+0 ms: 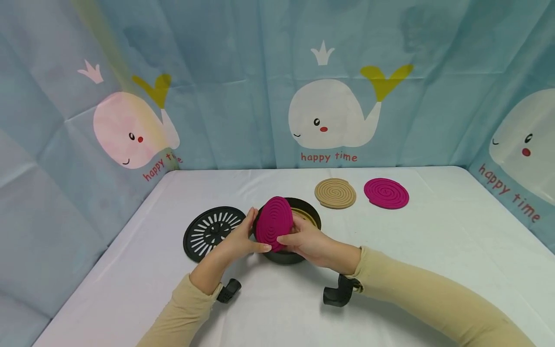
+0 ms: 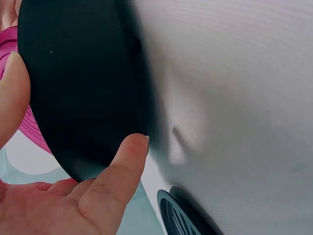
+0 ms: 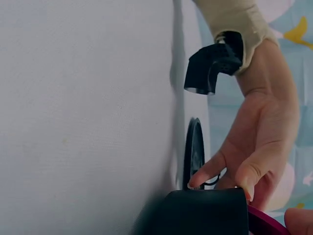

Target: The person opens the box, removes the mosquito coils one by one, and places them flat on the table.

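Fingers and thumb of the right hand (image 1: 312,242) pinch a magenta spiral coaster (image 1: 273,224) at its right edge, the thumb lying over the face that shows. The coaster is tilted steeply at the left part of a round black container (image 1: 284,258), overlapping its opening; whether its lower edge touches anything inside cannot be told. The left hand (image 1: 239,242) grips the container's left side, thumb by the rim and fingers against the outer wall; its thumb tip lies next to the coaster's lower edge, contact unclear. Part of a tan ringed piece (image 1: 305,217) shows inside the container.

Just left of the container, partly behind the left hand, a black slotted lid (image 1: 217,231) lies on the white-covered table (image 1: 442,226). Farther back, to the right, a tan spiral coaster (image 1: 335,193) and a second magenta spiral coaster (image 1: 386,193) lie flat, side by side and apart. A blue whale-print curtain (image 1: 234,106) hangs behind.
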`<state>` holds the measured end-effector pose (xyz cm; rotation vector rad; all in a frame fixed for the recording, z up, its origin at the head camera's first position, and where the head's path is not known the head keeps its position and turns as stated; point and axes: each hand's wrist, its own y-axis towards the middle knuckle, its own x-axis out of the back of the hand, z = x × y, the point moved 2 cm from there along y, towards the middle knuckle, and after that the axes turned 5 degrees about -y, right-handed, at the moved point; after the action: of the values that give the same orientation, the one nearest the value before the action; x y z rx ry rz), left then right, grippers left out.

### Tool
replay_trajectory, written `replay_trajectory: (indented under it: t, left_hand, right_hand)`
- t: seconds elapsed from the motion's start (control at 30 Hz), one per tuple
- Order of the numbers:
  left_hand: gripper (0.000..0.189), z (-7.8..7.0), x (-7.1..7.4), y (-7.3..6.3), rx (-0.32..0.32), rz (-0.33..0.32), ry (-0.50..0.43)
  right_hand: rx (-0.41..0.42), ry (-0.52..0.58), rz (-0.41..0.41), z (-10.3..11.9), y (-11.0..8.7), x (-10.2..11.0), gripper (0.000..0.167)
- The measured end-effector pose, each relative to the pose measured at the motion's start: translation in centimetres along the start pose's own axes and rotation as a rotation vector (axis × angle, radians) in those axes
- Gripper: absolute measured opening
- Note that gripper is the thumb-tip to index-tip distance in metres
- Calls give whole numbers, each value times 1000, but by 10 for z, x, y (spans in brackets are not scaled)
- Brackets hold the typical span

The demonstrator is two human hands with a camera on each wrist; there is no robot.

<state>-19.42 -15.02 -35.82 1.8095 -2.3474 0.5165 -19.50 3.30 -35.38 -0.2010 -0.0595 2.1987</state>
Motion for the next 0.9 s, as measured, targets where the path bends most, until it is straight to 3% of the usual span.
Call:
replay_trajectory:
  t: [0.43, 0.9]
  left_hand:
    - [108, -1, -1, -1, 10, -10, 3]
    - [108, -2, 1, -2, 21, -1, 18]
  right_hand:
    - [-15, 42, -155, 2, -7, 14, 52]
    - [2, 86, -203, 16, -32, 57, 52]
